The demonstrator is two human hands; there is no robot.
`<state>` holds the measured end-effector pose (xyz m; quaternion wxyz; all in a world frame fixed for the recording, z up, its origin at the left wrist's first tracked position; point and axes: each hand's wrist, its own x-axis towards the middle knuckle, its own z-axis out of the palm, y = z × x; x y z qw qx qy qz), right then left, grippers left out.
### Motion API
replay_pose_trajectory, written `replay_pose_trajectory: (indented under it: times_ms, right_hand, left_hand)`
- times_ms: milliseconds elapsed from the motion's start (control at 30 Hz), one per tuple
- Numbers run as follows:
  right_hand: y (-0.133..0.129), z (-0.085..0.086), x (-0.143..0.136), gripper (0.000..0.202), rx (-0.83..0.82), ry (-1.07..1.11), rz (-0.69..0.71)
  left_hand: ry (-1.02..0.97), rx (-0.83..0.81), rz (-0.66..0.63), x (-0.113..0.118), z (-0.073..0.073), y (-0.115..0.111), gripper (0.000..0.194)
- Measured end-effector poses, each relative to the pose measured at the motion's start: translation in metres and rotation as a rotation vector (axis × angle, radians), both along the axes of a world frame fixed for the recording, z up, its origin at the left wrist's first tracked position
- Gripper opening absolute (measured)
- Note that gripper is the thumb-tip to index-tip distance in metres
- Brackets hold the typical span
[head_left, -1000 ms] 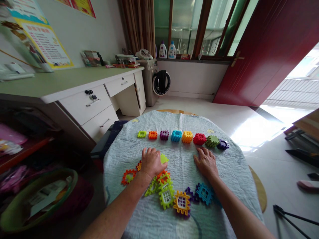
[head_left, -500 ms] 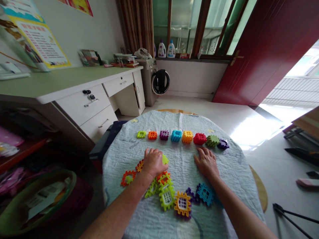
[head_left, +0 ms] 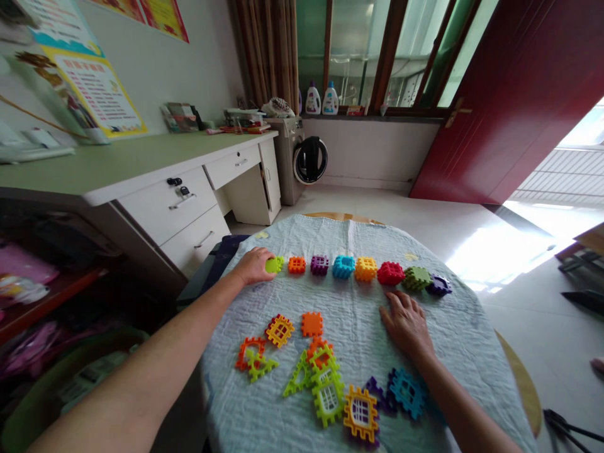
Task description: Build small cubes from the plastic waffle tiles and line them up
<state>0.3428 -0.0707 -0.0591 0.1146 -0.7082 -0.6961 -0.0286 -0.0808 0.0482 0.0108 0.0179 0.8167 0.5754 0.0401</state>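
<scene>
My left hand (head_left: 257, 265) is closed on a lime green block piece (head_left: 274, 265) at the left end of a row of blocks. Rightward from it stand an orange (head_left: 297, 265), a purple (head_left: 319, 265), a blue (head_left: 344, 267), a yellow (head_left: 365, 268), a red (head_left: 391, 273), a green (head_left: 417, 277) and a dark purple block (head_left: 439, 285). My right hand (head_left: 406, 319) lies with fingers spread on the cloth, just below the red and green blocks. Nearer to me are loose pieces: an orange square (head_left: 312, 324), a yellow frame (head_left: 279, 330), lime green frames (head_left: 328, 396) and a blue frame (head_left: 406, 393).
A pale blue cloth (head_left: 264, 415) covers the round table. To the left are a desk (head_left: 117, 165) with drawers and a basket (head_left: 28, 402) on the floor. A washing machine (head_left: 287, 160) stands behind, and a red door (head_left: 476, 126) at the right.
My left hand has moved forward and left from the loose pieces to the row's left end, with a lime green piece. The orange square is uncovered. My right hand remains flat on the cloth.
</scene>
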Motion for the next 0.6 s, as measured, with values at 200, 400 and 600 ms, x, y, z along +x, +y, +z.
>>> replay_pose_trajectory:
  times_ms: [200,400,600]
  right_hand:
    - [0.000,-0.003,0.001,0.045,0.009,-0.003,0.002]
    - [0.001,-0.005,0.003,0.044,0.011,0.013,0.005]
    - [0.000,-0.002,0.001,0.043,0.010,0.020,-0.003]
  left_hand:
    - [0.052,-0.073,-0.063,-0.010,0.000,0.031,0.047]
    - [-0.003,-0.109,-0.067,-0.003,-0.005,0.044,0.053]
    - [0.026,-0.172,-0.057,-0.001,-0.008,0.047,0.052]
